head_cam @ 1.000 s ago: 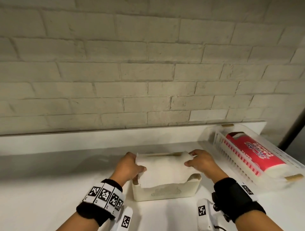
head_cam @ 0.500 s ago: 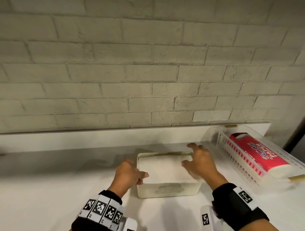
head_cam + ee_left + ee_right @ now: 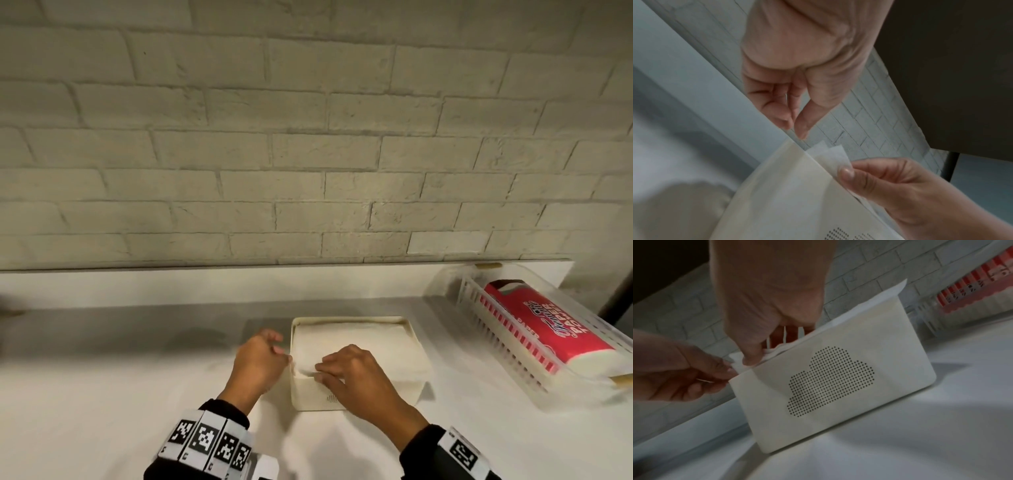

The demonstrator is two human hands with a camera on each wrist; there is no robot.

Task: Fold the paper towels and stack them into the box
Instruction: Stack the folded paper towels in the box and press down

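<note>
A cream box (image 3: 349, 319) with a dotted cloud on its front (image 3: 838, 386) stands on the white counter. Folded white paper towels (image 3: 376, 346) lie inside, level with its rim. My right hand (image 3: 320, 371) reaches over the box's near-left corner. In the wrist views this right hand (image 3: 756, 356) pinches a towel corner (image 3: 835, 154) between thumb and fingers at the rim. My left hand (image 3: 279, 349) hovers just left of that corner. Its fingers (image 3: 785, 120) are loosely curled and hold nothing.
A white slatted basket (image 3: 472, 301) at the right holds a red pack of paper towels (image 3: 548, 339). A raised white ledge (image 3: 205, 284) and a brick wall run behind the box. Bare counter (image 3: 102, 394) lies to the left and in front.
The towel held over the box a second ago now lies inside it. My right hand came back to the near-left corner and pinched the towel there. My left hand let go.
</note>
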